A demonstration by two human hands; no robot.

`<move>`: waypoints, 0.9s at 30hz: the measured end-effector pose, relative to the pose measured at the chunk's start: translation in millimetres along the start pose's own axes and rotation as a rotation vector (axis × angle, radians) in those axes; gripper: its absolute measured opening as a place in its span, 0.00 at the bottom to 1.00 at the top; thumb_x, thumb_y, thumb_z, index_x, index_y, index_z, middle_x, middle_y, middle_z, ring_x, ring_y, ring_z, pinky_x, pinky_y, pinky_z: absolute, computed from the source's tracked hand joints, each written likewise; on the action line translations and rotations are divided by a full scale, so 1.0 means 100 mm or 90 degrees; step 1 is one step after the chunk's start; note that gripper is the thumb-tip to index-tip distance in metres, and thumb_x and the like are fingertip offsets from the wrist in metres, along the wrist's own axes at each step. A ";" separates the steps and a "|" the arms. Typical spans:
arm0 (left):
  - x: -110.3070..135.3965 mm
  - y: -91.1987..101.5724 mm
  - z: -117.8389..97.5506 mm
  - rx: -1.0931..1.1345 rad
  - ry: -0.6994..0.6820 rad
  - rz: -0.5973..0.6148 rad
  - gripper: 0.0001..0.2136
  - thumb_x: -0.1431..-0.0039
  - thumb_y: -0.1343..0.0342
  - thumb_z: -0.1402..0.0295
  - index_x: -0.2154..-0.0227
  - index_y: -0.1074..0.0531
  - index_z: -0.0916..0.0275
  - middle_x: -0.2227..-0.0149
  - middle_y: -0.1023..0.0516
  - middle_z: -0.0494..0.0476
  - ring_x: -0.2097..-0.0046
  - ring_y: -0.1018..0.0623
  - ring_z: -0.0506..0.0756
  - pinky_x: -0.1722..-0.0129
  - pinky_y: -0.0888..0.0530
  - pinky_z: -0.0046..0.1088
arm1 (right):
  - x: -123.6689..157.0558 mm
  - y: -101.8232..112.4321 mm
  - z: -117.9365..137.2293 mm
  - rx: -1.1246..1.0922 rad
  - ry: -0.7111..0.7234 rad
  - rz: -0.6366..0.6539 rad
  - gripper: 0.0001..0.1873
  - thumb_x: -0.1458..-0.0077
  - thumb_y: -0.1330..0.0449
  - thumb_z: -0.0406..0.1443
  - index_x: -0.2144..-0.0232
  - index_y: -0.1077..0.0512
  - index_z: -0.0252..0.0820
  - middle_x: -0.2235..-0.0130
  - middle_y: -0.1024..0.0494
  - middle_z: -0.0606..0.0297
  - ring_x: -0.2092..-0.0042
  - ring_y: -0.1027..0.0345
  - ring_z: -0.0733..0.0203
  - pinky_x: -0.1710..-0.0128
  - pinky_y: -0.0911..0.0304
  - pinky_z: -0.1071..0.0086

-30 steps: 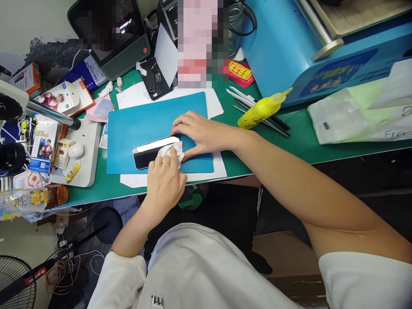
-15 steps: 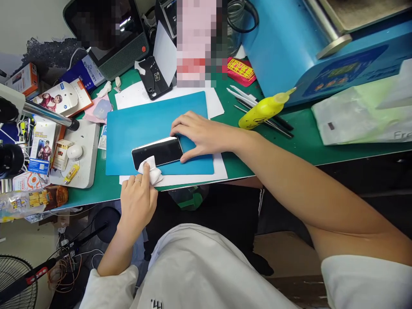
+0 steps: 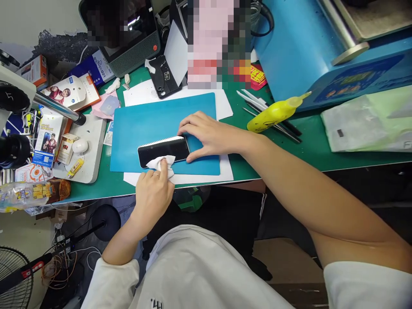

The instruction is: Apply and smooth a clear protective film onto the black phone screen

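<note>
A smartphone (image 3: 161, 149) with a black screen lies face up on a blue mat (image 3: 128, 124). My right hand (image 3: 206, 135) grips its right end, thumb at the near corner and fingers at the far edge. Under my left index finger, a crumpled white tissue (image 3: 157, 163) is pressed on the phone's near long edge. The other fingers of my left hand (image 3: 151, 193) are curled, and a ring shows on one. The tissue hides part of the phone's near edge.
A yellow squeeze bottle (image 3: 273, 115) lies over several thin tools right of my forearm. Behind the mat is a black phone back part (image 3: 165, 77). A microscope-like stand (image 3: 58, 107), boxes and a drink bottle (image 3: 35, 193) crowd the left; a blue machine (image 3: 299, 64) stands back right.
My left hand has slid the tissue rightward along the phone's near edge. The right hand keeps its grip, and the whole view has shifted slightly.
</note>
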State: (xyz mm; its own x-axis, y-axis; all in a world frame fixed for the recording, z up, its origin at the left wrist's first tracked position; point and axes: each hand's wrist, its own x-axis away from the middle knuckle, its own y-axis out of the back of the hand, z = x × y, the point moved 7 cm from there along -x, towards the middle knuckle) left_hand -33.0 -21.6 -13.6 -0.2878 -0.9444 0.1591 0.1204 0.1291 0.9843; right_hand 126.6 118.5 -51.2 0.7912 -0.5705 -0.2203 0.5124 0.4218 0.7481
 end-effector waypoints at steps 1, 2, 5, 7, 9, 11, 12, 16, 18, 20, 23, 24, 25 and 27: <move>-0.05 0.01 -0.07 0.005 -0.008 0.011 0.26 0.27 0.50 0.73 0.29 0.32 0.72 0.67 0.15 0.59 0.60 0.15 0.62 0.59 0.27 0.36 | 0.00 0.00 0.00 0.000 0.001 0.002 0.45 0.38 0.43 0.72 0.41 0.24 0.43 0.39 0.25 0.43 0.38 0.34 0.31 0.39 0.33 0.35; -0.10 0.02 -0.14 0.010 -0.017 0.020 0.26 0.27 0.49 0.73 0.30 0.30 0.72 0.68 0.16 0.59 0.61 0.14 0.62 0.60 0.27 0.36 | 0.00 0.00 0.00 0.000 0.002 0.004 0.45 0.38 0.43 0.72 0.41 0.24 0.43 0.39 0.25 0.42 0.38 0.34 0.30 0.39 0.33 0.36; -0.25 0.06 -0.30 0.007 -0.027 0.053 0.26 0.27 0.51 0.73 0.30 0.30 0.74 0.69 0.15 0.60 0.61 0.14 0.63 0.61 0.28 0.36 | -0.01 0.00 0.00 -0.001 -0.001 0.008 0.44 0.38 0.42 0.72 0.42 0.24 0.43 0.39 0.25 0.43 0.38 0.35 0.31 0.39 0.33 0.36; -0.34 0.09 -0.37 0.005 -0.034 0.073 0.25 0.26 0.52 0.73 0.30 0.29 0.74 0.67 0.14 0.62 0.60 0.13 0.63 0.61 0.28 0.37 | -0.01 0.00 0.01 -0.003 -0.003 0.010 0.44 0.38 0.42 0.71 0.41 0.24 0.43 0.39 0.25 0.44 0.38 0.35 0.32 0.39 0.34 0.36; -0.40 0.12 -0.39 0.005 -0.038 0.086 0.25 0.26 0.53 0.74 0.31 0.28 0.72 0.65 0.13 0.64 0.58 0.13 0.63 0.60 0.28 0.37 | -0.01 0.00 0.01 -0.007 -0.003 0.012 0.44 0.37 0.41 0.71 0.41 0.24 0.41 0.39 0.25 0.42 0.38 0.35 0.32 0.39 0.34 0.36; -0.43 0.14 -0.37 0.004 -0.039 0.088 0.25 0.25 0.54 0.74 0.30 0.29 0.71 0.64 0.13 0.63 0.58 0.13 0.63 0.59 0.29 0.37 | -0.02 0.00 0.00 -0.014 -0.002 0.012 0.44 0.38 0.41 0.70 0.41 0.24 0.40 0.38 0.25 0.41 0.38 0.36 0.31 0.39 0.35 0.36; -0.43 0.14 -0.35 0.003 -0.039 0.088 0.25 0.25 0.53 0.74 0.30 0.30 0.70 0.64 0.13 0.63 0.58 0.13 0.63 0.59 0.29 0.37 | -0.02 0.00 0.00 -0.016 -0.001 0.010 0.44 0.38 0.40 0.70 0.41 0.24 0.40 0.38 0.25 0.41 0.38 0.36 0.31 0.39 0.35 0.36; -0.43 0.13 -0.23 -0.018 -0.045 0.109 0.26 0.25 0.54 0.73 0.28 0.32 0.65 0.66 0.14 0.60 0.61 0.14 0.62 0.60 0.30 0.36 | -0.04 0.00 -0.01 -0.019 0.002 0.011 0.46 0.39 0.40 0.71 0.41 0.24 0.39 0.38 0.26 0.40 0.38 0.37 0.31 0.38 0.35 0.37; -0.45 0.14 -0.19 -0.029 -0.057 0.120 0.26 0.25 0.55 0.73 0.28 0.32 0.64 0.65 0.13 0.60 0.61 0.13 0.62 0.60 0.30 0.36 | -0.04 0.00 -0.01 -0.017 0.006 0.011 0.46 0.38 0.40 0.70 0.41 0.24 0.38 0.38 0.26 0.40 0.37 0.37 0.31 0.38 0.36 0.37; -0.48 0.15 -0.19 -0.036 -0.076 0.129 0.26 0.24 0.56 0.73 0.28 0.32 0.64 0.64 0.13 0.61 0.60 0.13 0.62 0.59 0.29 0.36 | -0.04 0.01 -0.01 -0.016 0.010 0.009 0.45 0.38 0.40 0.69 0.41 0.24 0.38 0.38 0.26 0.40 0.37 0.37 0.31 0.38 0.36 0.37; -0.53 0.16 -0.21 -0.051 -0.103 0.142 0.26 0.24 0.57 0.73 0.27 0.34 0.66 0.63 0.13 0.62 0.58 0.13 0.63 0.59 0.29 0.37 | -0.03 0.01 -0.01 -0.019 0.015 0.005 0.42 0.37 0.39 0.68 0.40 0.24 0.40 0.38 0.26 0.41 0.37 0.37 0.30 0.39 0.36 0.37; -0.55 0.17 -0.23 -0.056 -0.111 0.144 0.26 0.24 0.57 0.73 0.27 0.35 0.67 0.62 0.13 0.63 0.57 0.13 0.64 0.58 0.28 0.37 | -0.03 0.01 -0.01 -0.021 0.017 0.003 0.42 0.37 0.38 0.67 0.40 0.24 0.40 0.38 0.26 0.41 0.37 0.37 0.30 0.39 0.36 0.37; -0.56 0.18 -0.24 -0.060 -0.118 0.146 0.26 0.24 0.57 0.73 0.27 0.35 0.67 0.62 0.13 0.63 0.57 0.13 0.64 0.58 0.28 0.37 | -0.03 0.01 -0.01 -0.023 0.018 0.003 0.42 0.37 0.38 0.67 0.40 0.24 0.40 0.38 0.26 0.41 0.37 0.37 0.30 0.39 0.36 0.37; -0.58 0.19 -0.26 -0.067 -0.131 0.152 0.26 0.24 0.57 0.74 0.27 0.35 0.67 0.61 0.13 0.64 0.56 0.13 0.64 0.57 0.28 0.37 | -0.03 0.01 -0.02 -0.025 0.016 0.003 0.42 0.38 0.37 0.67 0.40 0.24 0.41 0.38 0.25 0.41 0.37 0.37 0.30 0.39 0.36 0.37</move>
State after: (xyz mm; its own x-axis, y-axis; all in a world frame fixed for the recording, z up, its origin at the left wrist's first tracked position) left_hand 10.9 28.1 -5.9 -0.4246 -0.8087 0.4071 0.3014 0.2978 0.9058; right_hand 125.2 121.5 -51.2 0.8017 -0.5506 -0.2325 0.5204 0.4518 0.7246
